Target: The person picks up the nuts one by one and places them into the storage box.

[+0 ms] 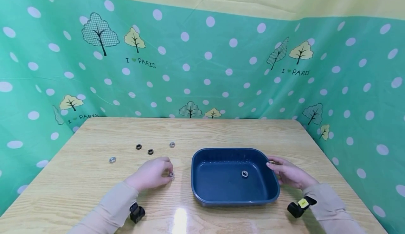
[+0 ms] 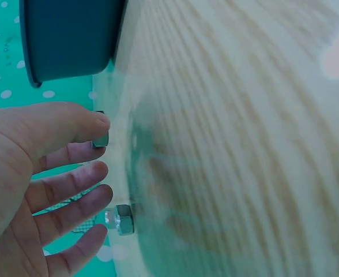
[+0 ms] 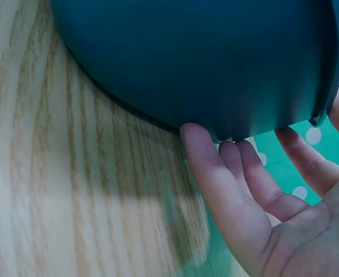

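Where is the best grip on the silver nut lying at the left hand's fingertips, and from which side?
Pinch the silver nut across two opposite flats of its hexagon, coming down from above. It lies flat on the table, so only its low sides are free. The left hand already has thumb and forefinger at it; the tray beside it leaves room.

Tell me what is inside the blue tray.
One silver nut lies on the floor of the blue tray. Nothing else shows inside; the near wall hides a thin strip of the floor.

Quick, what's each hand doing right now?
Left hand: pinching a nut on the table.
Right hand: open, fingers against the tray.
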`<state>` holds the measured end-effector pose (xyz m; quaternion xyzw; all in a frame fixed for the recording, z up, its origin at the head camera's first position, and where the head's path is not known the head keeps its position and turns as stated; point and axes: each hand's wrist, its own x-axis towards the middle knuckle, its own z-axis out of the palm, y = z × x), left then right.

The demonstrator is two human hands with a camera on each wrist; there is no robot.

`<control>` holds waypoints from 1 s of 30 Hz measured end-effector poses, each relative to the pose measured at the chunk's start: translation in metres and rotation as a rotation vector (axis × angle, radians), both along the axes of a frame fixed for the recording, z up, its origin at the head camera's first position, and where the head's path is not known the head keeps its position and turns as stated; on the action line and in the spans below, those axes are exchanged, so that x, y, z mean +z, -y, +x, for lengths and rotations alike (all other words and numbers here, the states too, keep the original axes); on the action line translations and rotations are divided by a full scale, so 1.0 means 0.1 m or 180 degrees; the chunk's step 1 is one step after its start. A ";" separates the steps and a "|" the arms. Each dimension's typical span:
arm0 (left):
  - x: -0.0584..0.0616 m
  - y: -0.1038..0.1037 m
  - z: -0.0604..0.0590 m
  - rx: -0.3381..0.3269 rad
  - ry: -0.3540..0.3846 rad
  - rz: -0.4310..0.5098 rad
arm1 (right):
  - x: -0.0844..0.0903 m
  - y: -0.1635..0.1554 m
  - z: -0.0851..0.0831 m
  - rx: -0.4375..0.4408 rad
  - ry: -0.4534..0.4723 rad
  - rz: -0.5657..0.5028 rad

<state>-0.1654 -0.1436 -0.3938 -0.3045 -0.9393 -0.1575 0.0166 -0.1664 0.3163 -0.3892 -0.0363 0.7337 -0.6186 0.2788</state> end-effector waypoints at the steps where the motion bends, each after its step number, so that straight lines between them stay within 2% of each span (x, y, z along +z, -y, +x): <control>1: 0.01 0.00 0.00 0.0000 -0.0007 -0.0007 | 0.00 0.00 0.00 -0.0002 0.0000 -0.0004; 7: 0.03 0.01 0.00 -0.0015 0.0038 0.0001 | 0.00 0.01 0.00 -0.0007 0.0010 -0.0019; 14: 0.07 0.01 0.00 0.0078 0.0098 0.0029 | 0.00 0.00 0.00 -0.0031 0.0035 -0.0042; 21: 0.11 0.02 -0.02 0.0031 0.0084 0.0021 | -0.01 0.01 0.00 -0.0056 0.0045 -0.0033; 30: 0.20 0.02 -0.01 0.0038 0.0192 0.0040 | -0.01 0.02 0.00 -0.0049 0.0020 0.0000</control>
